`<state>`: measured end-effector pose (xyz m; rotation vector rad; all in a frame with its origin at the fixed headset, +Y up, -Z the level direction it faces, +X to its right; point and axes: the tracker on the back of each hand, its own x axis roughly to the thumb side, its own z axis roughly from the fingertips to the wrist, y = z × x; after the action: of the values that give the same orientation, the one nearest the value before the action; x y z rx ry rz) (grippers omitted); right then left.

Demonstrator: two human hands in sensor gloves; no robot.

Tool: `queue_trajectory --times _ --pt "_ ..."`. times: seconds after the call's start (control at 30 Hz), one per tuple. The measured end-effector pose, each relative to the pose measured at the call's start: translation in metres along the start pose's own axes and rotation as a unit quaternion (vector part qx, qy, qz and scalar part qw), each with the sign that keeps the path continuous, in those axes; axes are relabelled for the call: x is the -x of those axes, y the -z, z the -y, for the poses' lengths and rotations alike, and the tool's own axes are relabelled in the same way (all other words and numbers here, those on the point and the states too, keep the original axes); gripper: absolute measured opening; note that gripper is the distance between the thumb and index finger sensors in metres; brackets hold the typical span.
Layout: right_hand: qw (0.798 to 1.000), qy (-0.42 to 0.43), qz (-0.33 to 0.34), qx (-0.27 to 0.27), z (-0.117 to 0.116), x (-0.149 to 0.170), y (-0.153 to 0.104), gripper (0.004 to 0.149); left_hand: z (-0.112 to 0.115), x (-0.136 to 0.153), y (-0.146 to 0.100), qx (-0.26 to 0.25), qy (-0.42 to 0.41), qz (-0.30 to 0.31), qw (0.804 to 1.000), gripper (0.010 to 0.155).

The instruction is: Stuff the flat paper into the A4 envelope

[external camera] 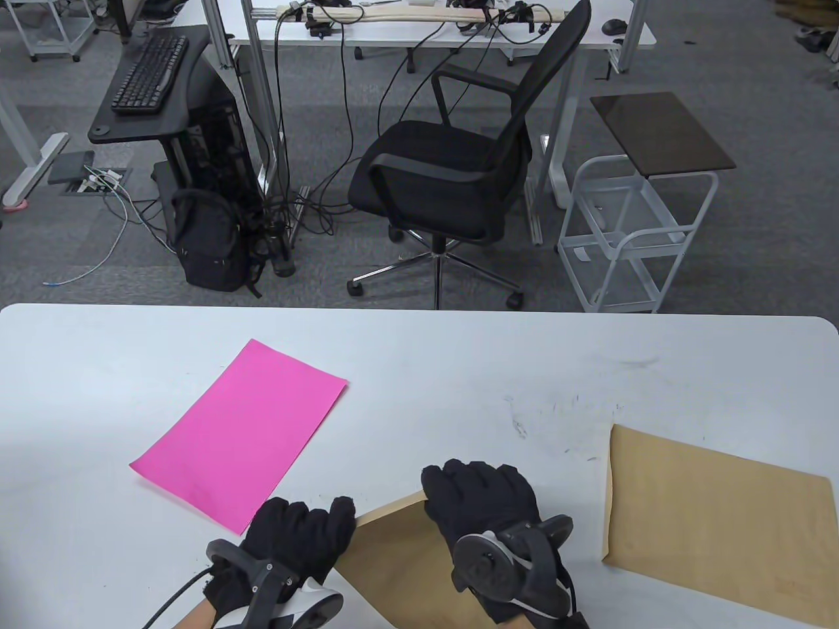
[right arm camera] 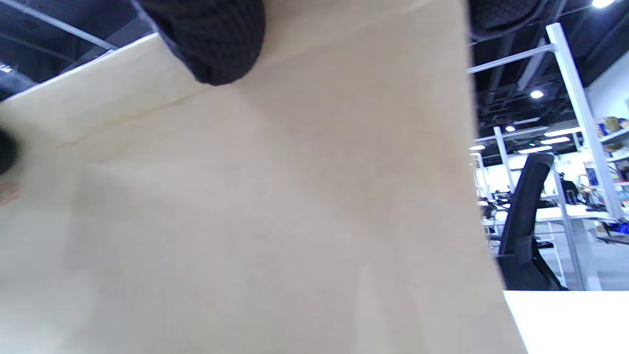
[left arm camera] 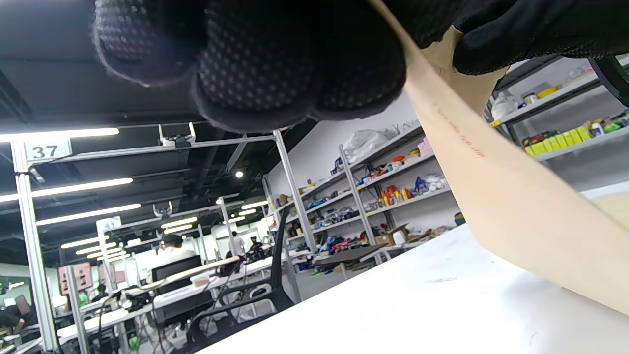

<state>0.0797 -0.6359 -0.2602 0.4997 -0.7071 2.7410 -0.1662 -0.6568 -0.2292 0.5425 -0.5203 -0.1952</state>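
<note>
A pink sheet of paper [external camera: 241,432] lies flat on the white table [external camera: 419,354], left of centre. A brown A4 envelope [external camera: 400,563] is lifted at the table's near edge between both hands. My left hand [external camera: 303,536] holds its left edge. My right hand [external camera: 482,501] grips its top edge. In the left wrist view the envelope [left arm camera: 501,196] runs as a tan band under my gloved fingers [left arm camera: 275,64]. In the right wrist view the envelope [right arm camera: 275,206] fills most of the frame, with a fingertip [right arm camera: 211,39] on it.
A second brown envelope [external camera: 714,517] lies flat at the right of the table. Beyond the far table edge stand a black office chair [external camera: 452,170], a white trolley [external camera: 636,229] and a black backpack [external camera: 210,242].
</note>
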Motion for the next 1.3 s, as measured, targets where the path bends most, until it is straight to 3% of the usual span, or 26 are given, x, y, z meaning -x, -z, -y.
queue_trajectory --times 0.4,0.83,0.97,1.13,1.2,1.3 --pt "0.994 0.075 -0.079 0.008 0.008 0.052 -0.002 0.043 0.0 0.002 0.001 0.006 -0.008 0.001 1.0 0.048" --pt "0.979 0.183 -0.087 -0.014 -0.001 0.071 -0.003 0.043 0.004 0.011 0.003 0.017 -0.021 -0.011 1.0 0.048" --pt "0.967 0.22 -0.117 -0.051 -0.007 0.084 -0.005 0.058 0.006 0.03 0.002 0.025 -0.083 -0.042 0.995 0.048" --pt "0.929 0.27 -0.166 -0.19 -0.033 0.109 -0.012 0.079 0.014 0.066 0.002 0.054 -0.252 -0.088 0.962 0.047" --pt "0.912 0.304 -0.178 -0.211 -0.041 0.115 -0.014 0.079 0.019 0.076 0.001 0.055 -0.294 -0.102 0.949 0.047" --pt "0.86 0.397 -0.191 -0.255 -0.056 0.123 -0.018 0.069 0.028 0.091 0.0 0.066 -0.368 -0.119 0.92 0.047"
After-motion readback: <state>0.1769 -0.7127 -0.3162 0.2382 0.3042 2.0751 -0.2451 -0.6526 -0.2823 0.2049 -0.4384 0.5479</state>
